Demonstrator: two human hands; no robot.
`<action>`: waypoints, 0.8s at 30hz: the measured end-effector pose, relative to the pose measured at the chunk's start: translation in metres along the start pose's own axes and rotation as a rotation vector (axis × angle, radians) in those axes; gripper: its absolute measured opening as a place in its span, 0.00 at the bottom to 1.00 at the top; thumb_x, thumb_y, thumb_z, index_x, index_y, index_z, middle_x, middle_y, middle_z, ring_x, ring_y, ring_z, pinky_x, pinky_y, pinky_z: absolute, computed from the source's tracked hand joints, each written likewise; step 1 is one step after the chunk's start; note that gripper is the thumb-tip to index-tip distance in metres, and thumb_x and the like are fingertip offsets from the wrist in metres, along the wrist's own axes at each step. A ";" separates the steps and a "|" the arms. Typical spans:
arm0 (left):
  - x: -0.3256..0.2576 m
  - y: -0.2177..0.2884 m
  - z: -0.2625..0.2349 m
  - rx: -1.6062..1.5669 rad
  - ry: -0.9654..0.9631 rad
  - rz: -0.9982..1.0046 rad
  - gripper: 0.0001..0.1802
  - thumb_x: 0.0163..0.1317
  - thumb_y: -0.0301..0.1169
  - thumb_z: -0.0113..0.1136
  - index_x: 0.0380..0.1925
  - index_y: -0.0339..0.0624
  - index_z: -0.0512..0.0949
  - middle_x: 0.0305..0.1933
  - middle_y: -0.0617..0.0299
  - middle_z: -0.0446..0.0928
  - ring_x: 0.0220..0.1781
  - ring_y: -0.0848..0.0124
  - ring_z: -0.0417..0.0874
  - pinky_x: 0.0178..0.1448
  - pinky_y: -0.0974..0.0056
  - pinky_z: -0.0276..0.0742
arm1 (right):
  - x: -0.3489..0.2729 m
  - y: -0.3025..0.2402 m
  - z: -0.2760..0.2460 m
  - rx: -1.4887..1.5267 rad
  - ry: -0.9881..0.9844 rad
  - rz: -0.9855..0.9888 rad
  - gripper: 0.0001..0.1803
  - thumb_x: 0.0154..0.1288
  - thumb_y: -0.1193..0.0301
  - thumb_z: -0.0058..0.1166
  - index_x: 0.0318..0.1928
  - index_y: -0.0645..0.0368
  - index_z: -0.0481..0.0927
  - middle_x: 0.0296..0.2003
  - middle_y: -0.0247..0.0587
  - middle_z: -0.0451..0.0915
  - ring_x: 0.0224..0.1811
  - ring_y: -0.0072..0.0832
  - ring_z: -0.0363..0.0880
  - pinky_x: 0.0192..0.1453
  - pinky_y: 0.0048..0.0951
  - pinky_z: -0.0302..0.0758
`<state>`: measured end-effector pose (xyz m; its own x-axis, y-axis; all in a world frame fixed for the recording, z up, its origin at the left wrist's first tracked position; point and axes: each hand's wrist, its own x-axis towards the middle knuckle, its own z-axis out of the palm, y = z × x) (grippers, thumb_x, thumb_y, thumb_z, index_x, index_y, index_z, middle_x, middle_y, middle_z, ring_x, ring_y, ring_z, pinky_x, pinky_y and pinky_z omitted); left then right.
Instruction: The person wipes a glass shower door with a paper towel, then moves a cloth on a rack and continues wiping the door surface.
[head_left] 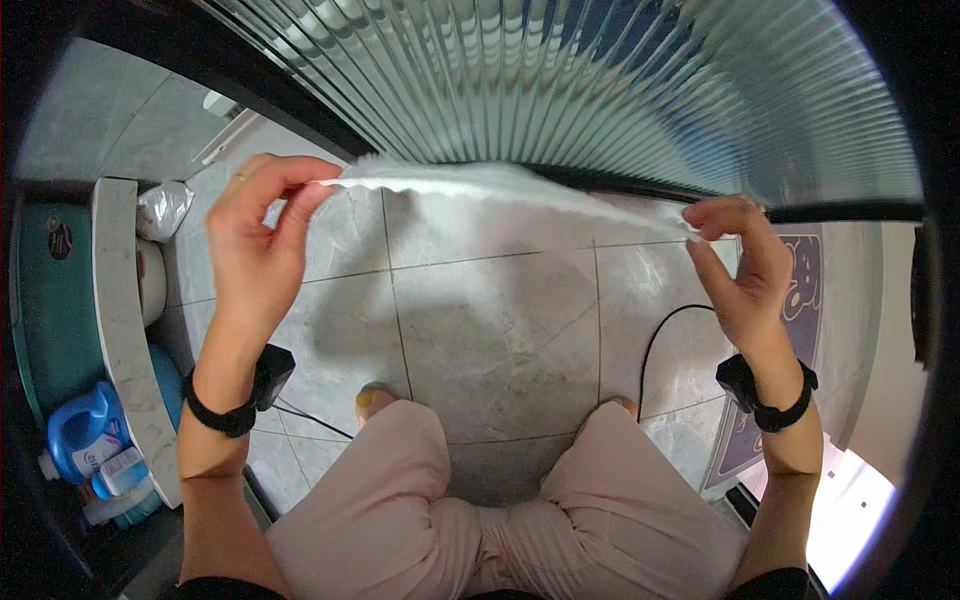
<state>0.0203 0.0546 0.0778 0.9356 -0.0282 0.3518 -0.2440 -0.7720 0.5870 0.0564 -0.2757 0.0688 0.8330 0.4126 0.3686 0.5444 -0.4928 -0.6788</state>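
I see my left hand (262, 235) raised, thumb and fingers pinched shut on the left end of a white cloth (500, 190). My right hand (738, 270) is up at about the same height, its fingertips closed on the cloth's right end. So the cloth runs between the two hands, stretched out nearly flat and seen almost edge-on (a thin pale band with a wavy near edge), held in the air above the floor (500, 330) and just in front of a ribbed glass door (560, 90). Its shadow falls on the tiles below.

Counting what I can: one cloth, two hands on it, and two black wrist bands, one on the left wrist (225, 405) and one on the right (770, 395). One thin black cable (655, 345) curves over the tiles near the right wrist. Below the hands are my two knees in pink trousers (500, 520), with one toe (372, 397) showing at the left knee.

Further out on the left, a pale stone ledge (120, 330) runs along the wall; one crumpled white bag (162, 210) sits at its far end, and one blue jug (85, 435) stands beside its near end. On the right lies one mat (800, 290) with a printed figure.
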 end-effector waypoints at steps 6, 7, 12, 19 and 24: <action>-0.005 0.014 -0.015 -0.117 -0.191 -0.076 0.01 0.49 0.21 0.54 0.24 0.35 0.74 0.29 0.60 0.72 0.32 0.73 0.71 0.33 0.74 0.65 | -0.007 -0.010 -0.003 0.066 -0.155 -0.136 0.08 0.38 0.84 0.50 0.22 0.62 0.68 0.27 0.45 0.74 0.30 0.33 0.73 0.35 0.27 0.67; -0.007 0.011 -0.013 -0.110 -0.290 -0.064 0.01 0.48 0.21 0.55 0.23 0.36 0.74 0.29 0.60 0.72 0.32 0.72 0.71 0.33 0.73 0.65 | -0.013 -0.004 0.001 0.090 -0.221 -0.125 0.08 0.38 0.83 0.50 0.23 0.60 0.68 0.27 0.44 0.74 0.30 0.34 0.73 0.35 0.30 0.67; -0.042 -0.024 0.030 -0.129 -0.743 0.068 0.03 0.43 0.19 0.54 0.20 0.38 0.73 0.27 0.59 0.73 0.32 0.63 0.73 0.36 0.64 0.67 | -0.070 0.025 0.052 0.136 -0.495 0.019 0.07 0.40 0.78 0.51 0.25 0.60 0.69 0.23 0.40 0.71 0.28 0.38 0.70 0.35 0.35 0.66; -0.124 -0.051 0.085 -0.033 -1.117 -0.100 0.02 0.44 0.27 0.55 0.21 0.41 0.74 0.27 0.55 0.73 0.33 0.58 0.73 0.35 0.59 0.67 | -0.138 0.042 0.088 0.059 -1.008 0.080 0.05 0.45 0.73 0.49 0.25 0.60 0.70 0.24 0.43 0.72 0.31 0.41 0.70 0.35 0.38 0.67; -0.137 -0.063 0.096 -0.039 -1.196 -0.175 0.04 0.47 0.29 0.53 0.22 0.41 0.74 0.26 0.55 0.74 0.31 0.59 0.74 0.35 0.59 0.68 | -0.144 0.049 0.094 0.067 -1.010 0.169 0.07 0.47 0.71 0.47 0.26 0.61 0.69 0.21 0.46 0.72 0.28 0.44 0.71 0.34 0.41 0.67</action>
<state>-0.0684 0.0459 -0.0773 0.5961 -0.5105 -0.6197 -0.0783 -0.8051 0.5879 -0.0459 -0.2874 -0.0775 0.4099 0.8090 -0.4212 0.3950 -0.5737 -0.7175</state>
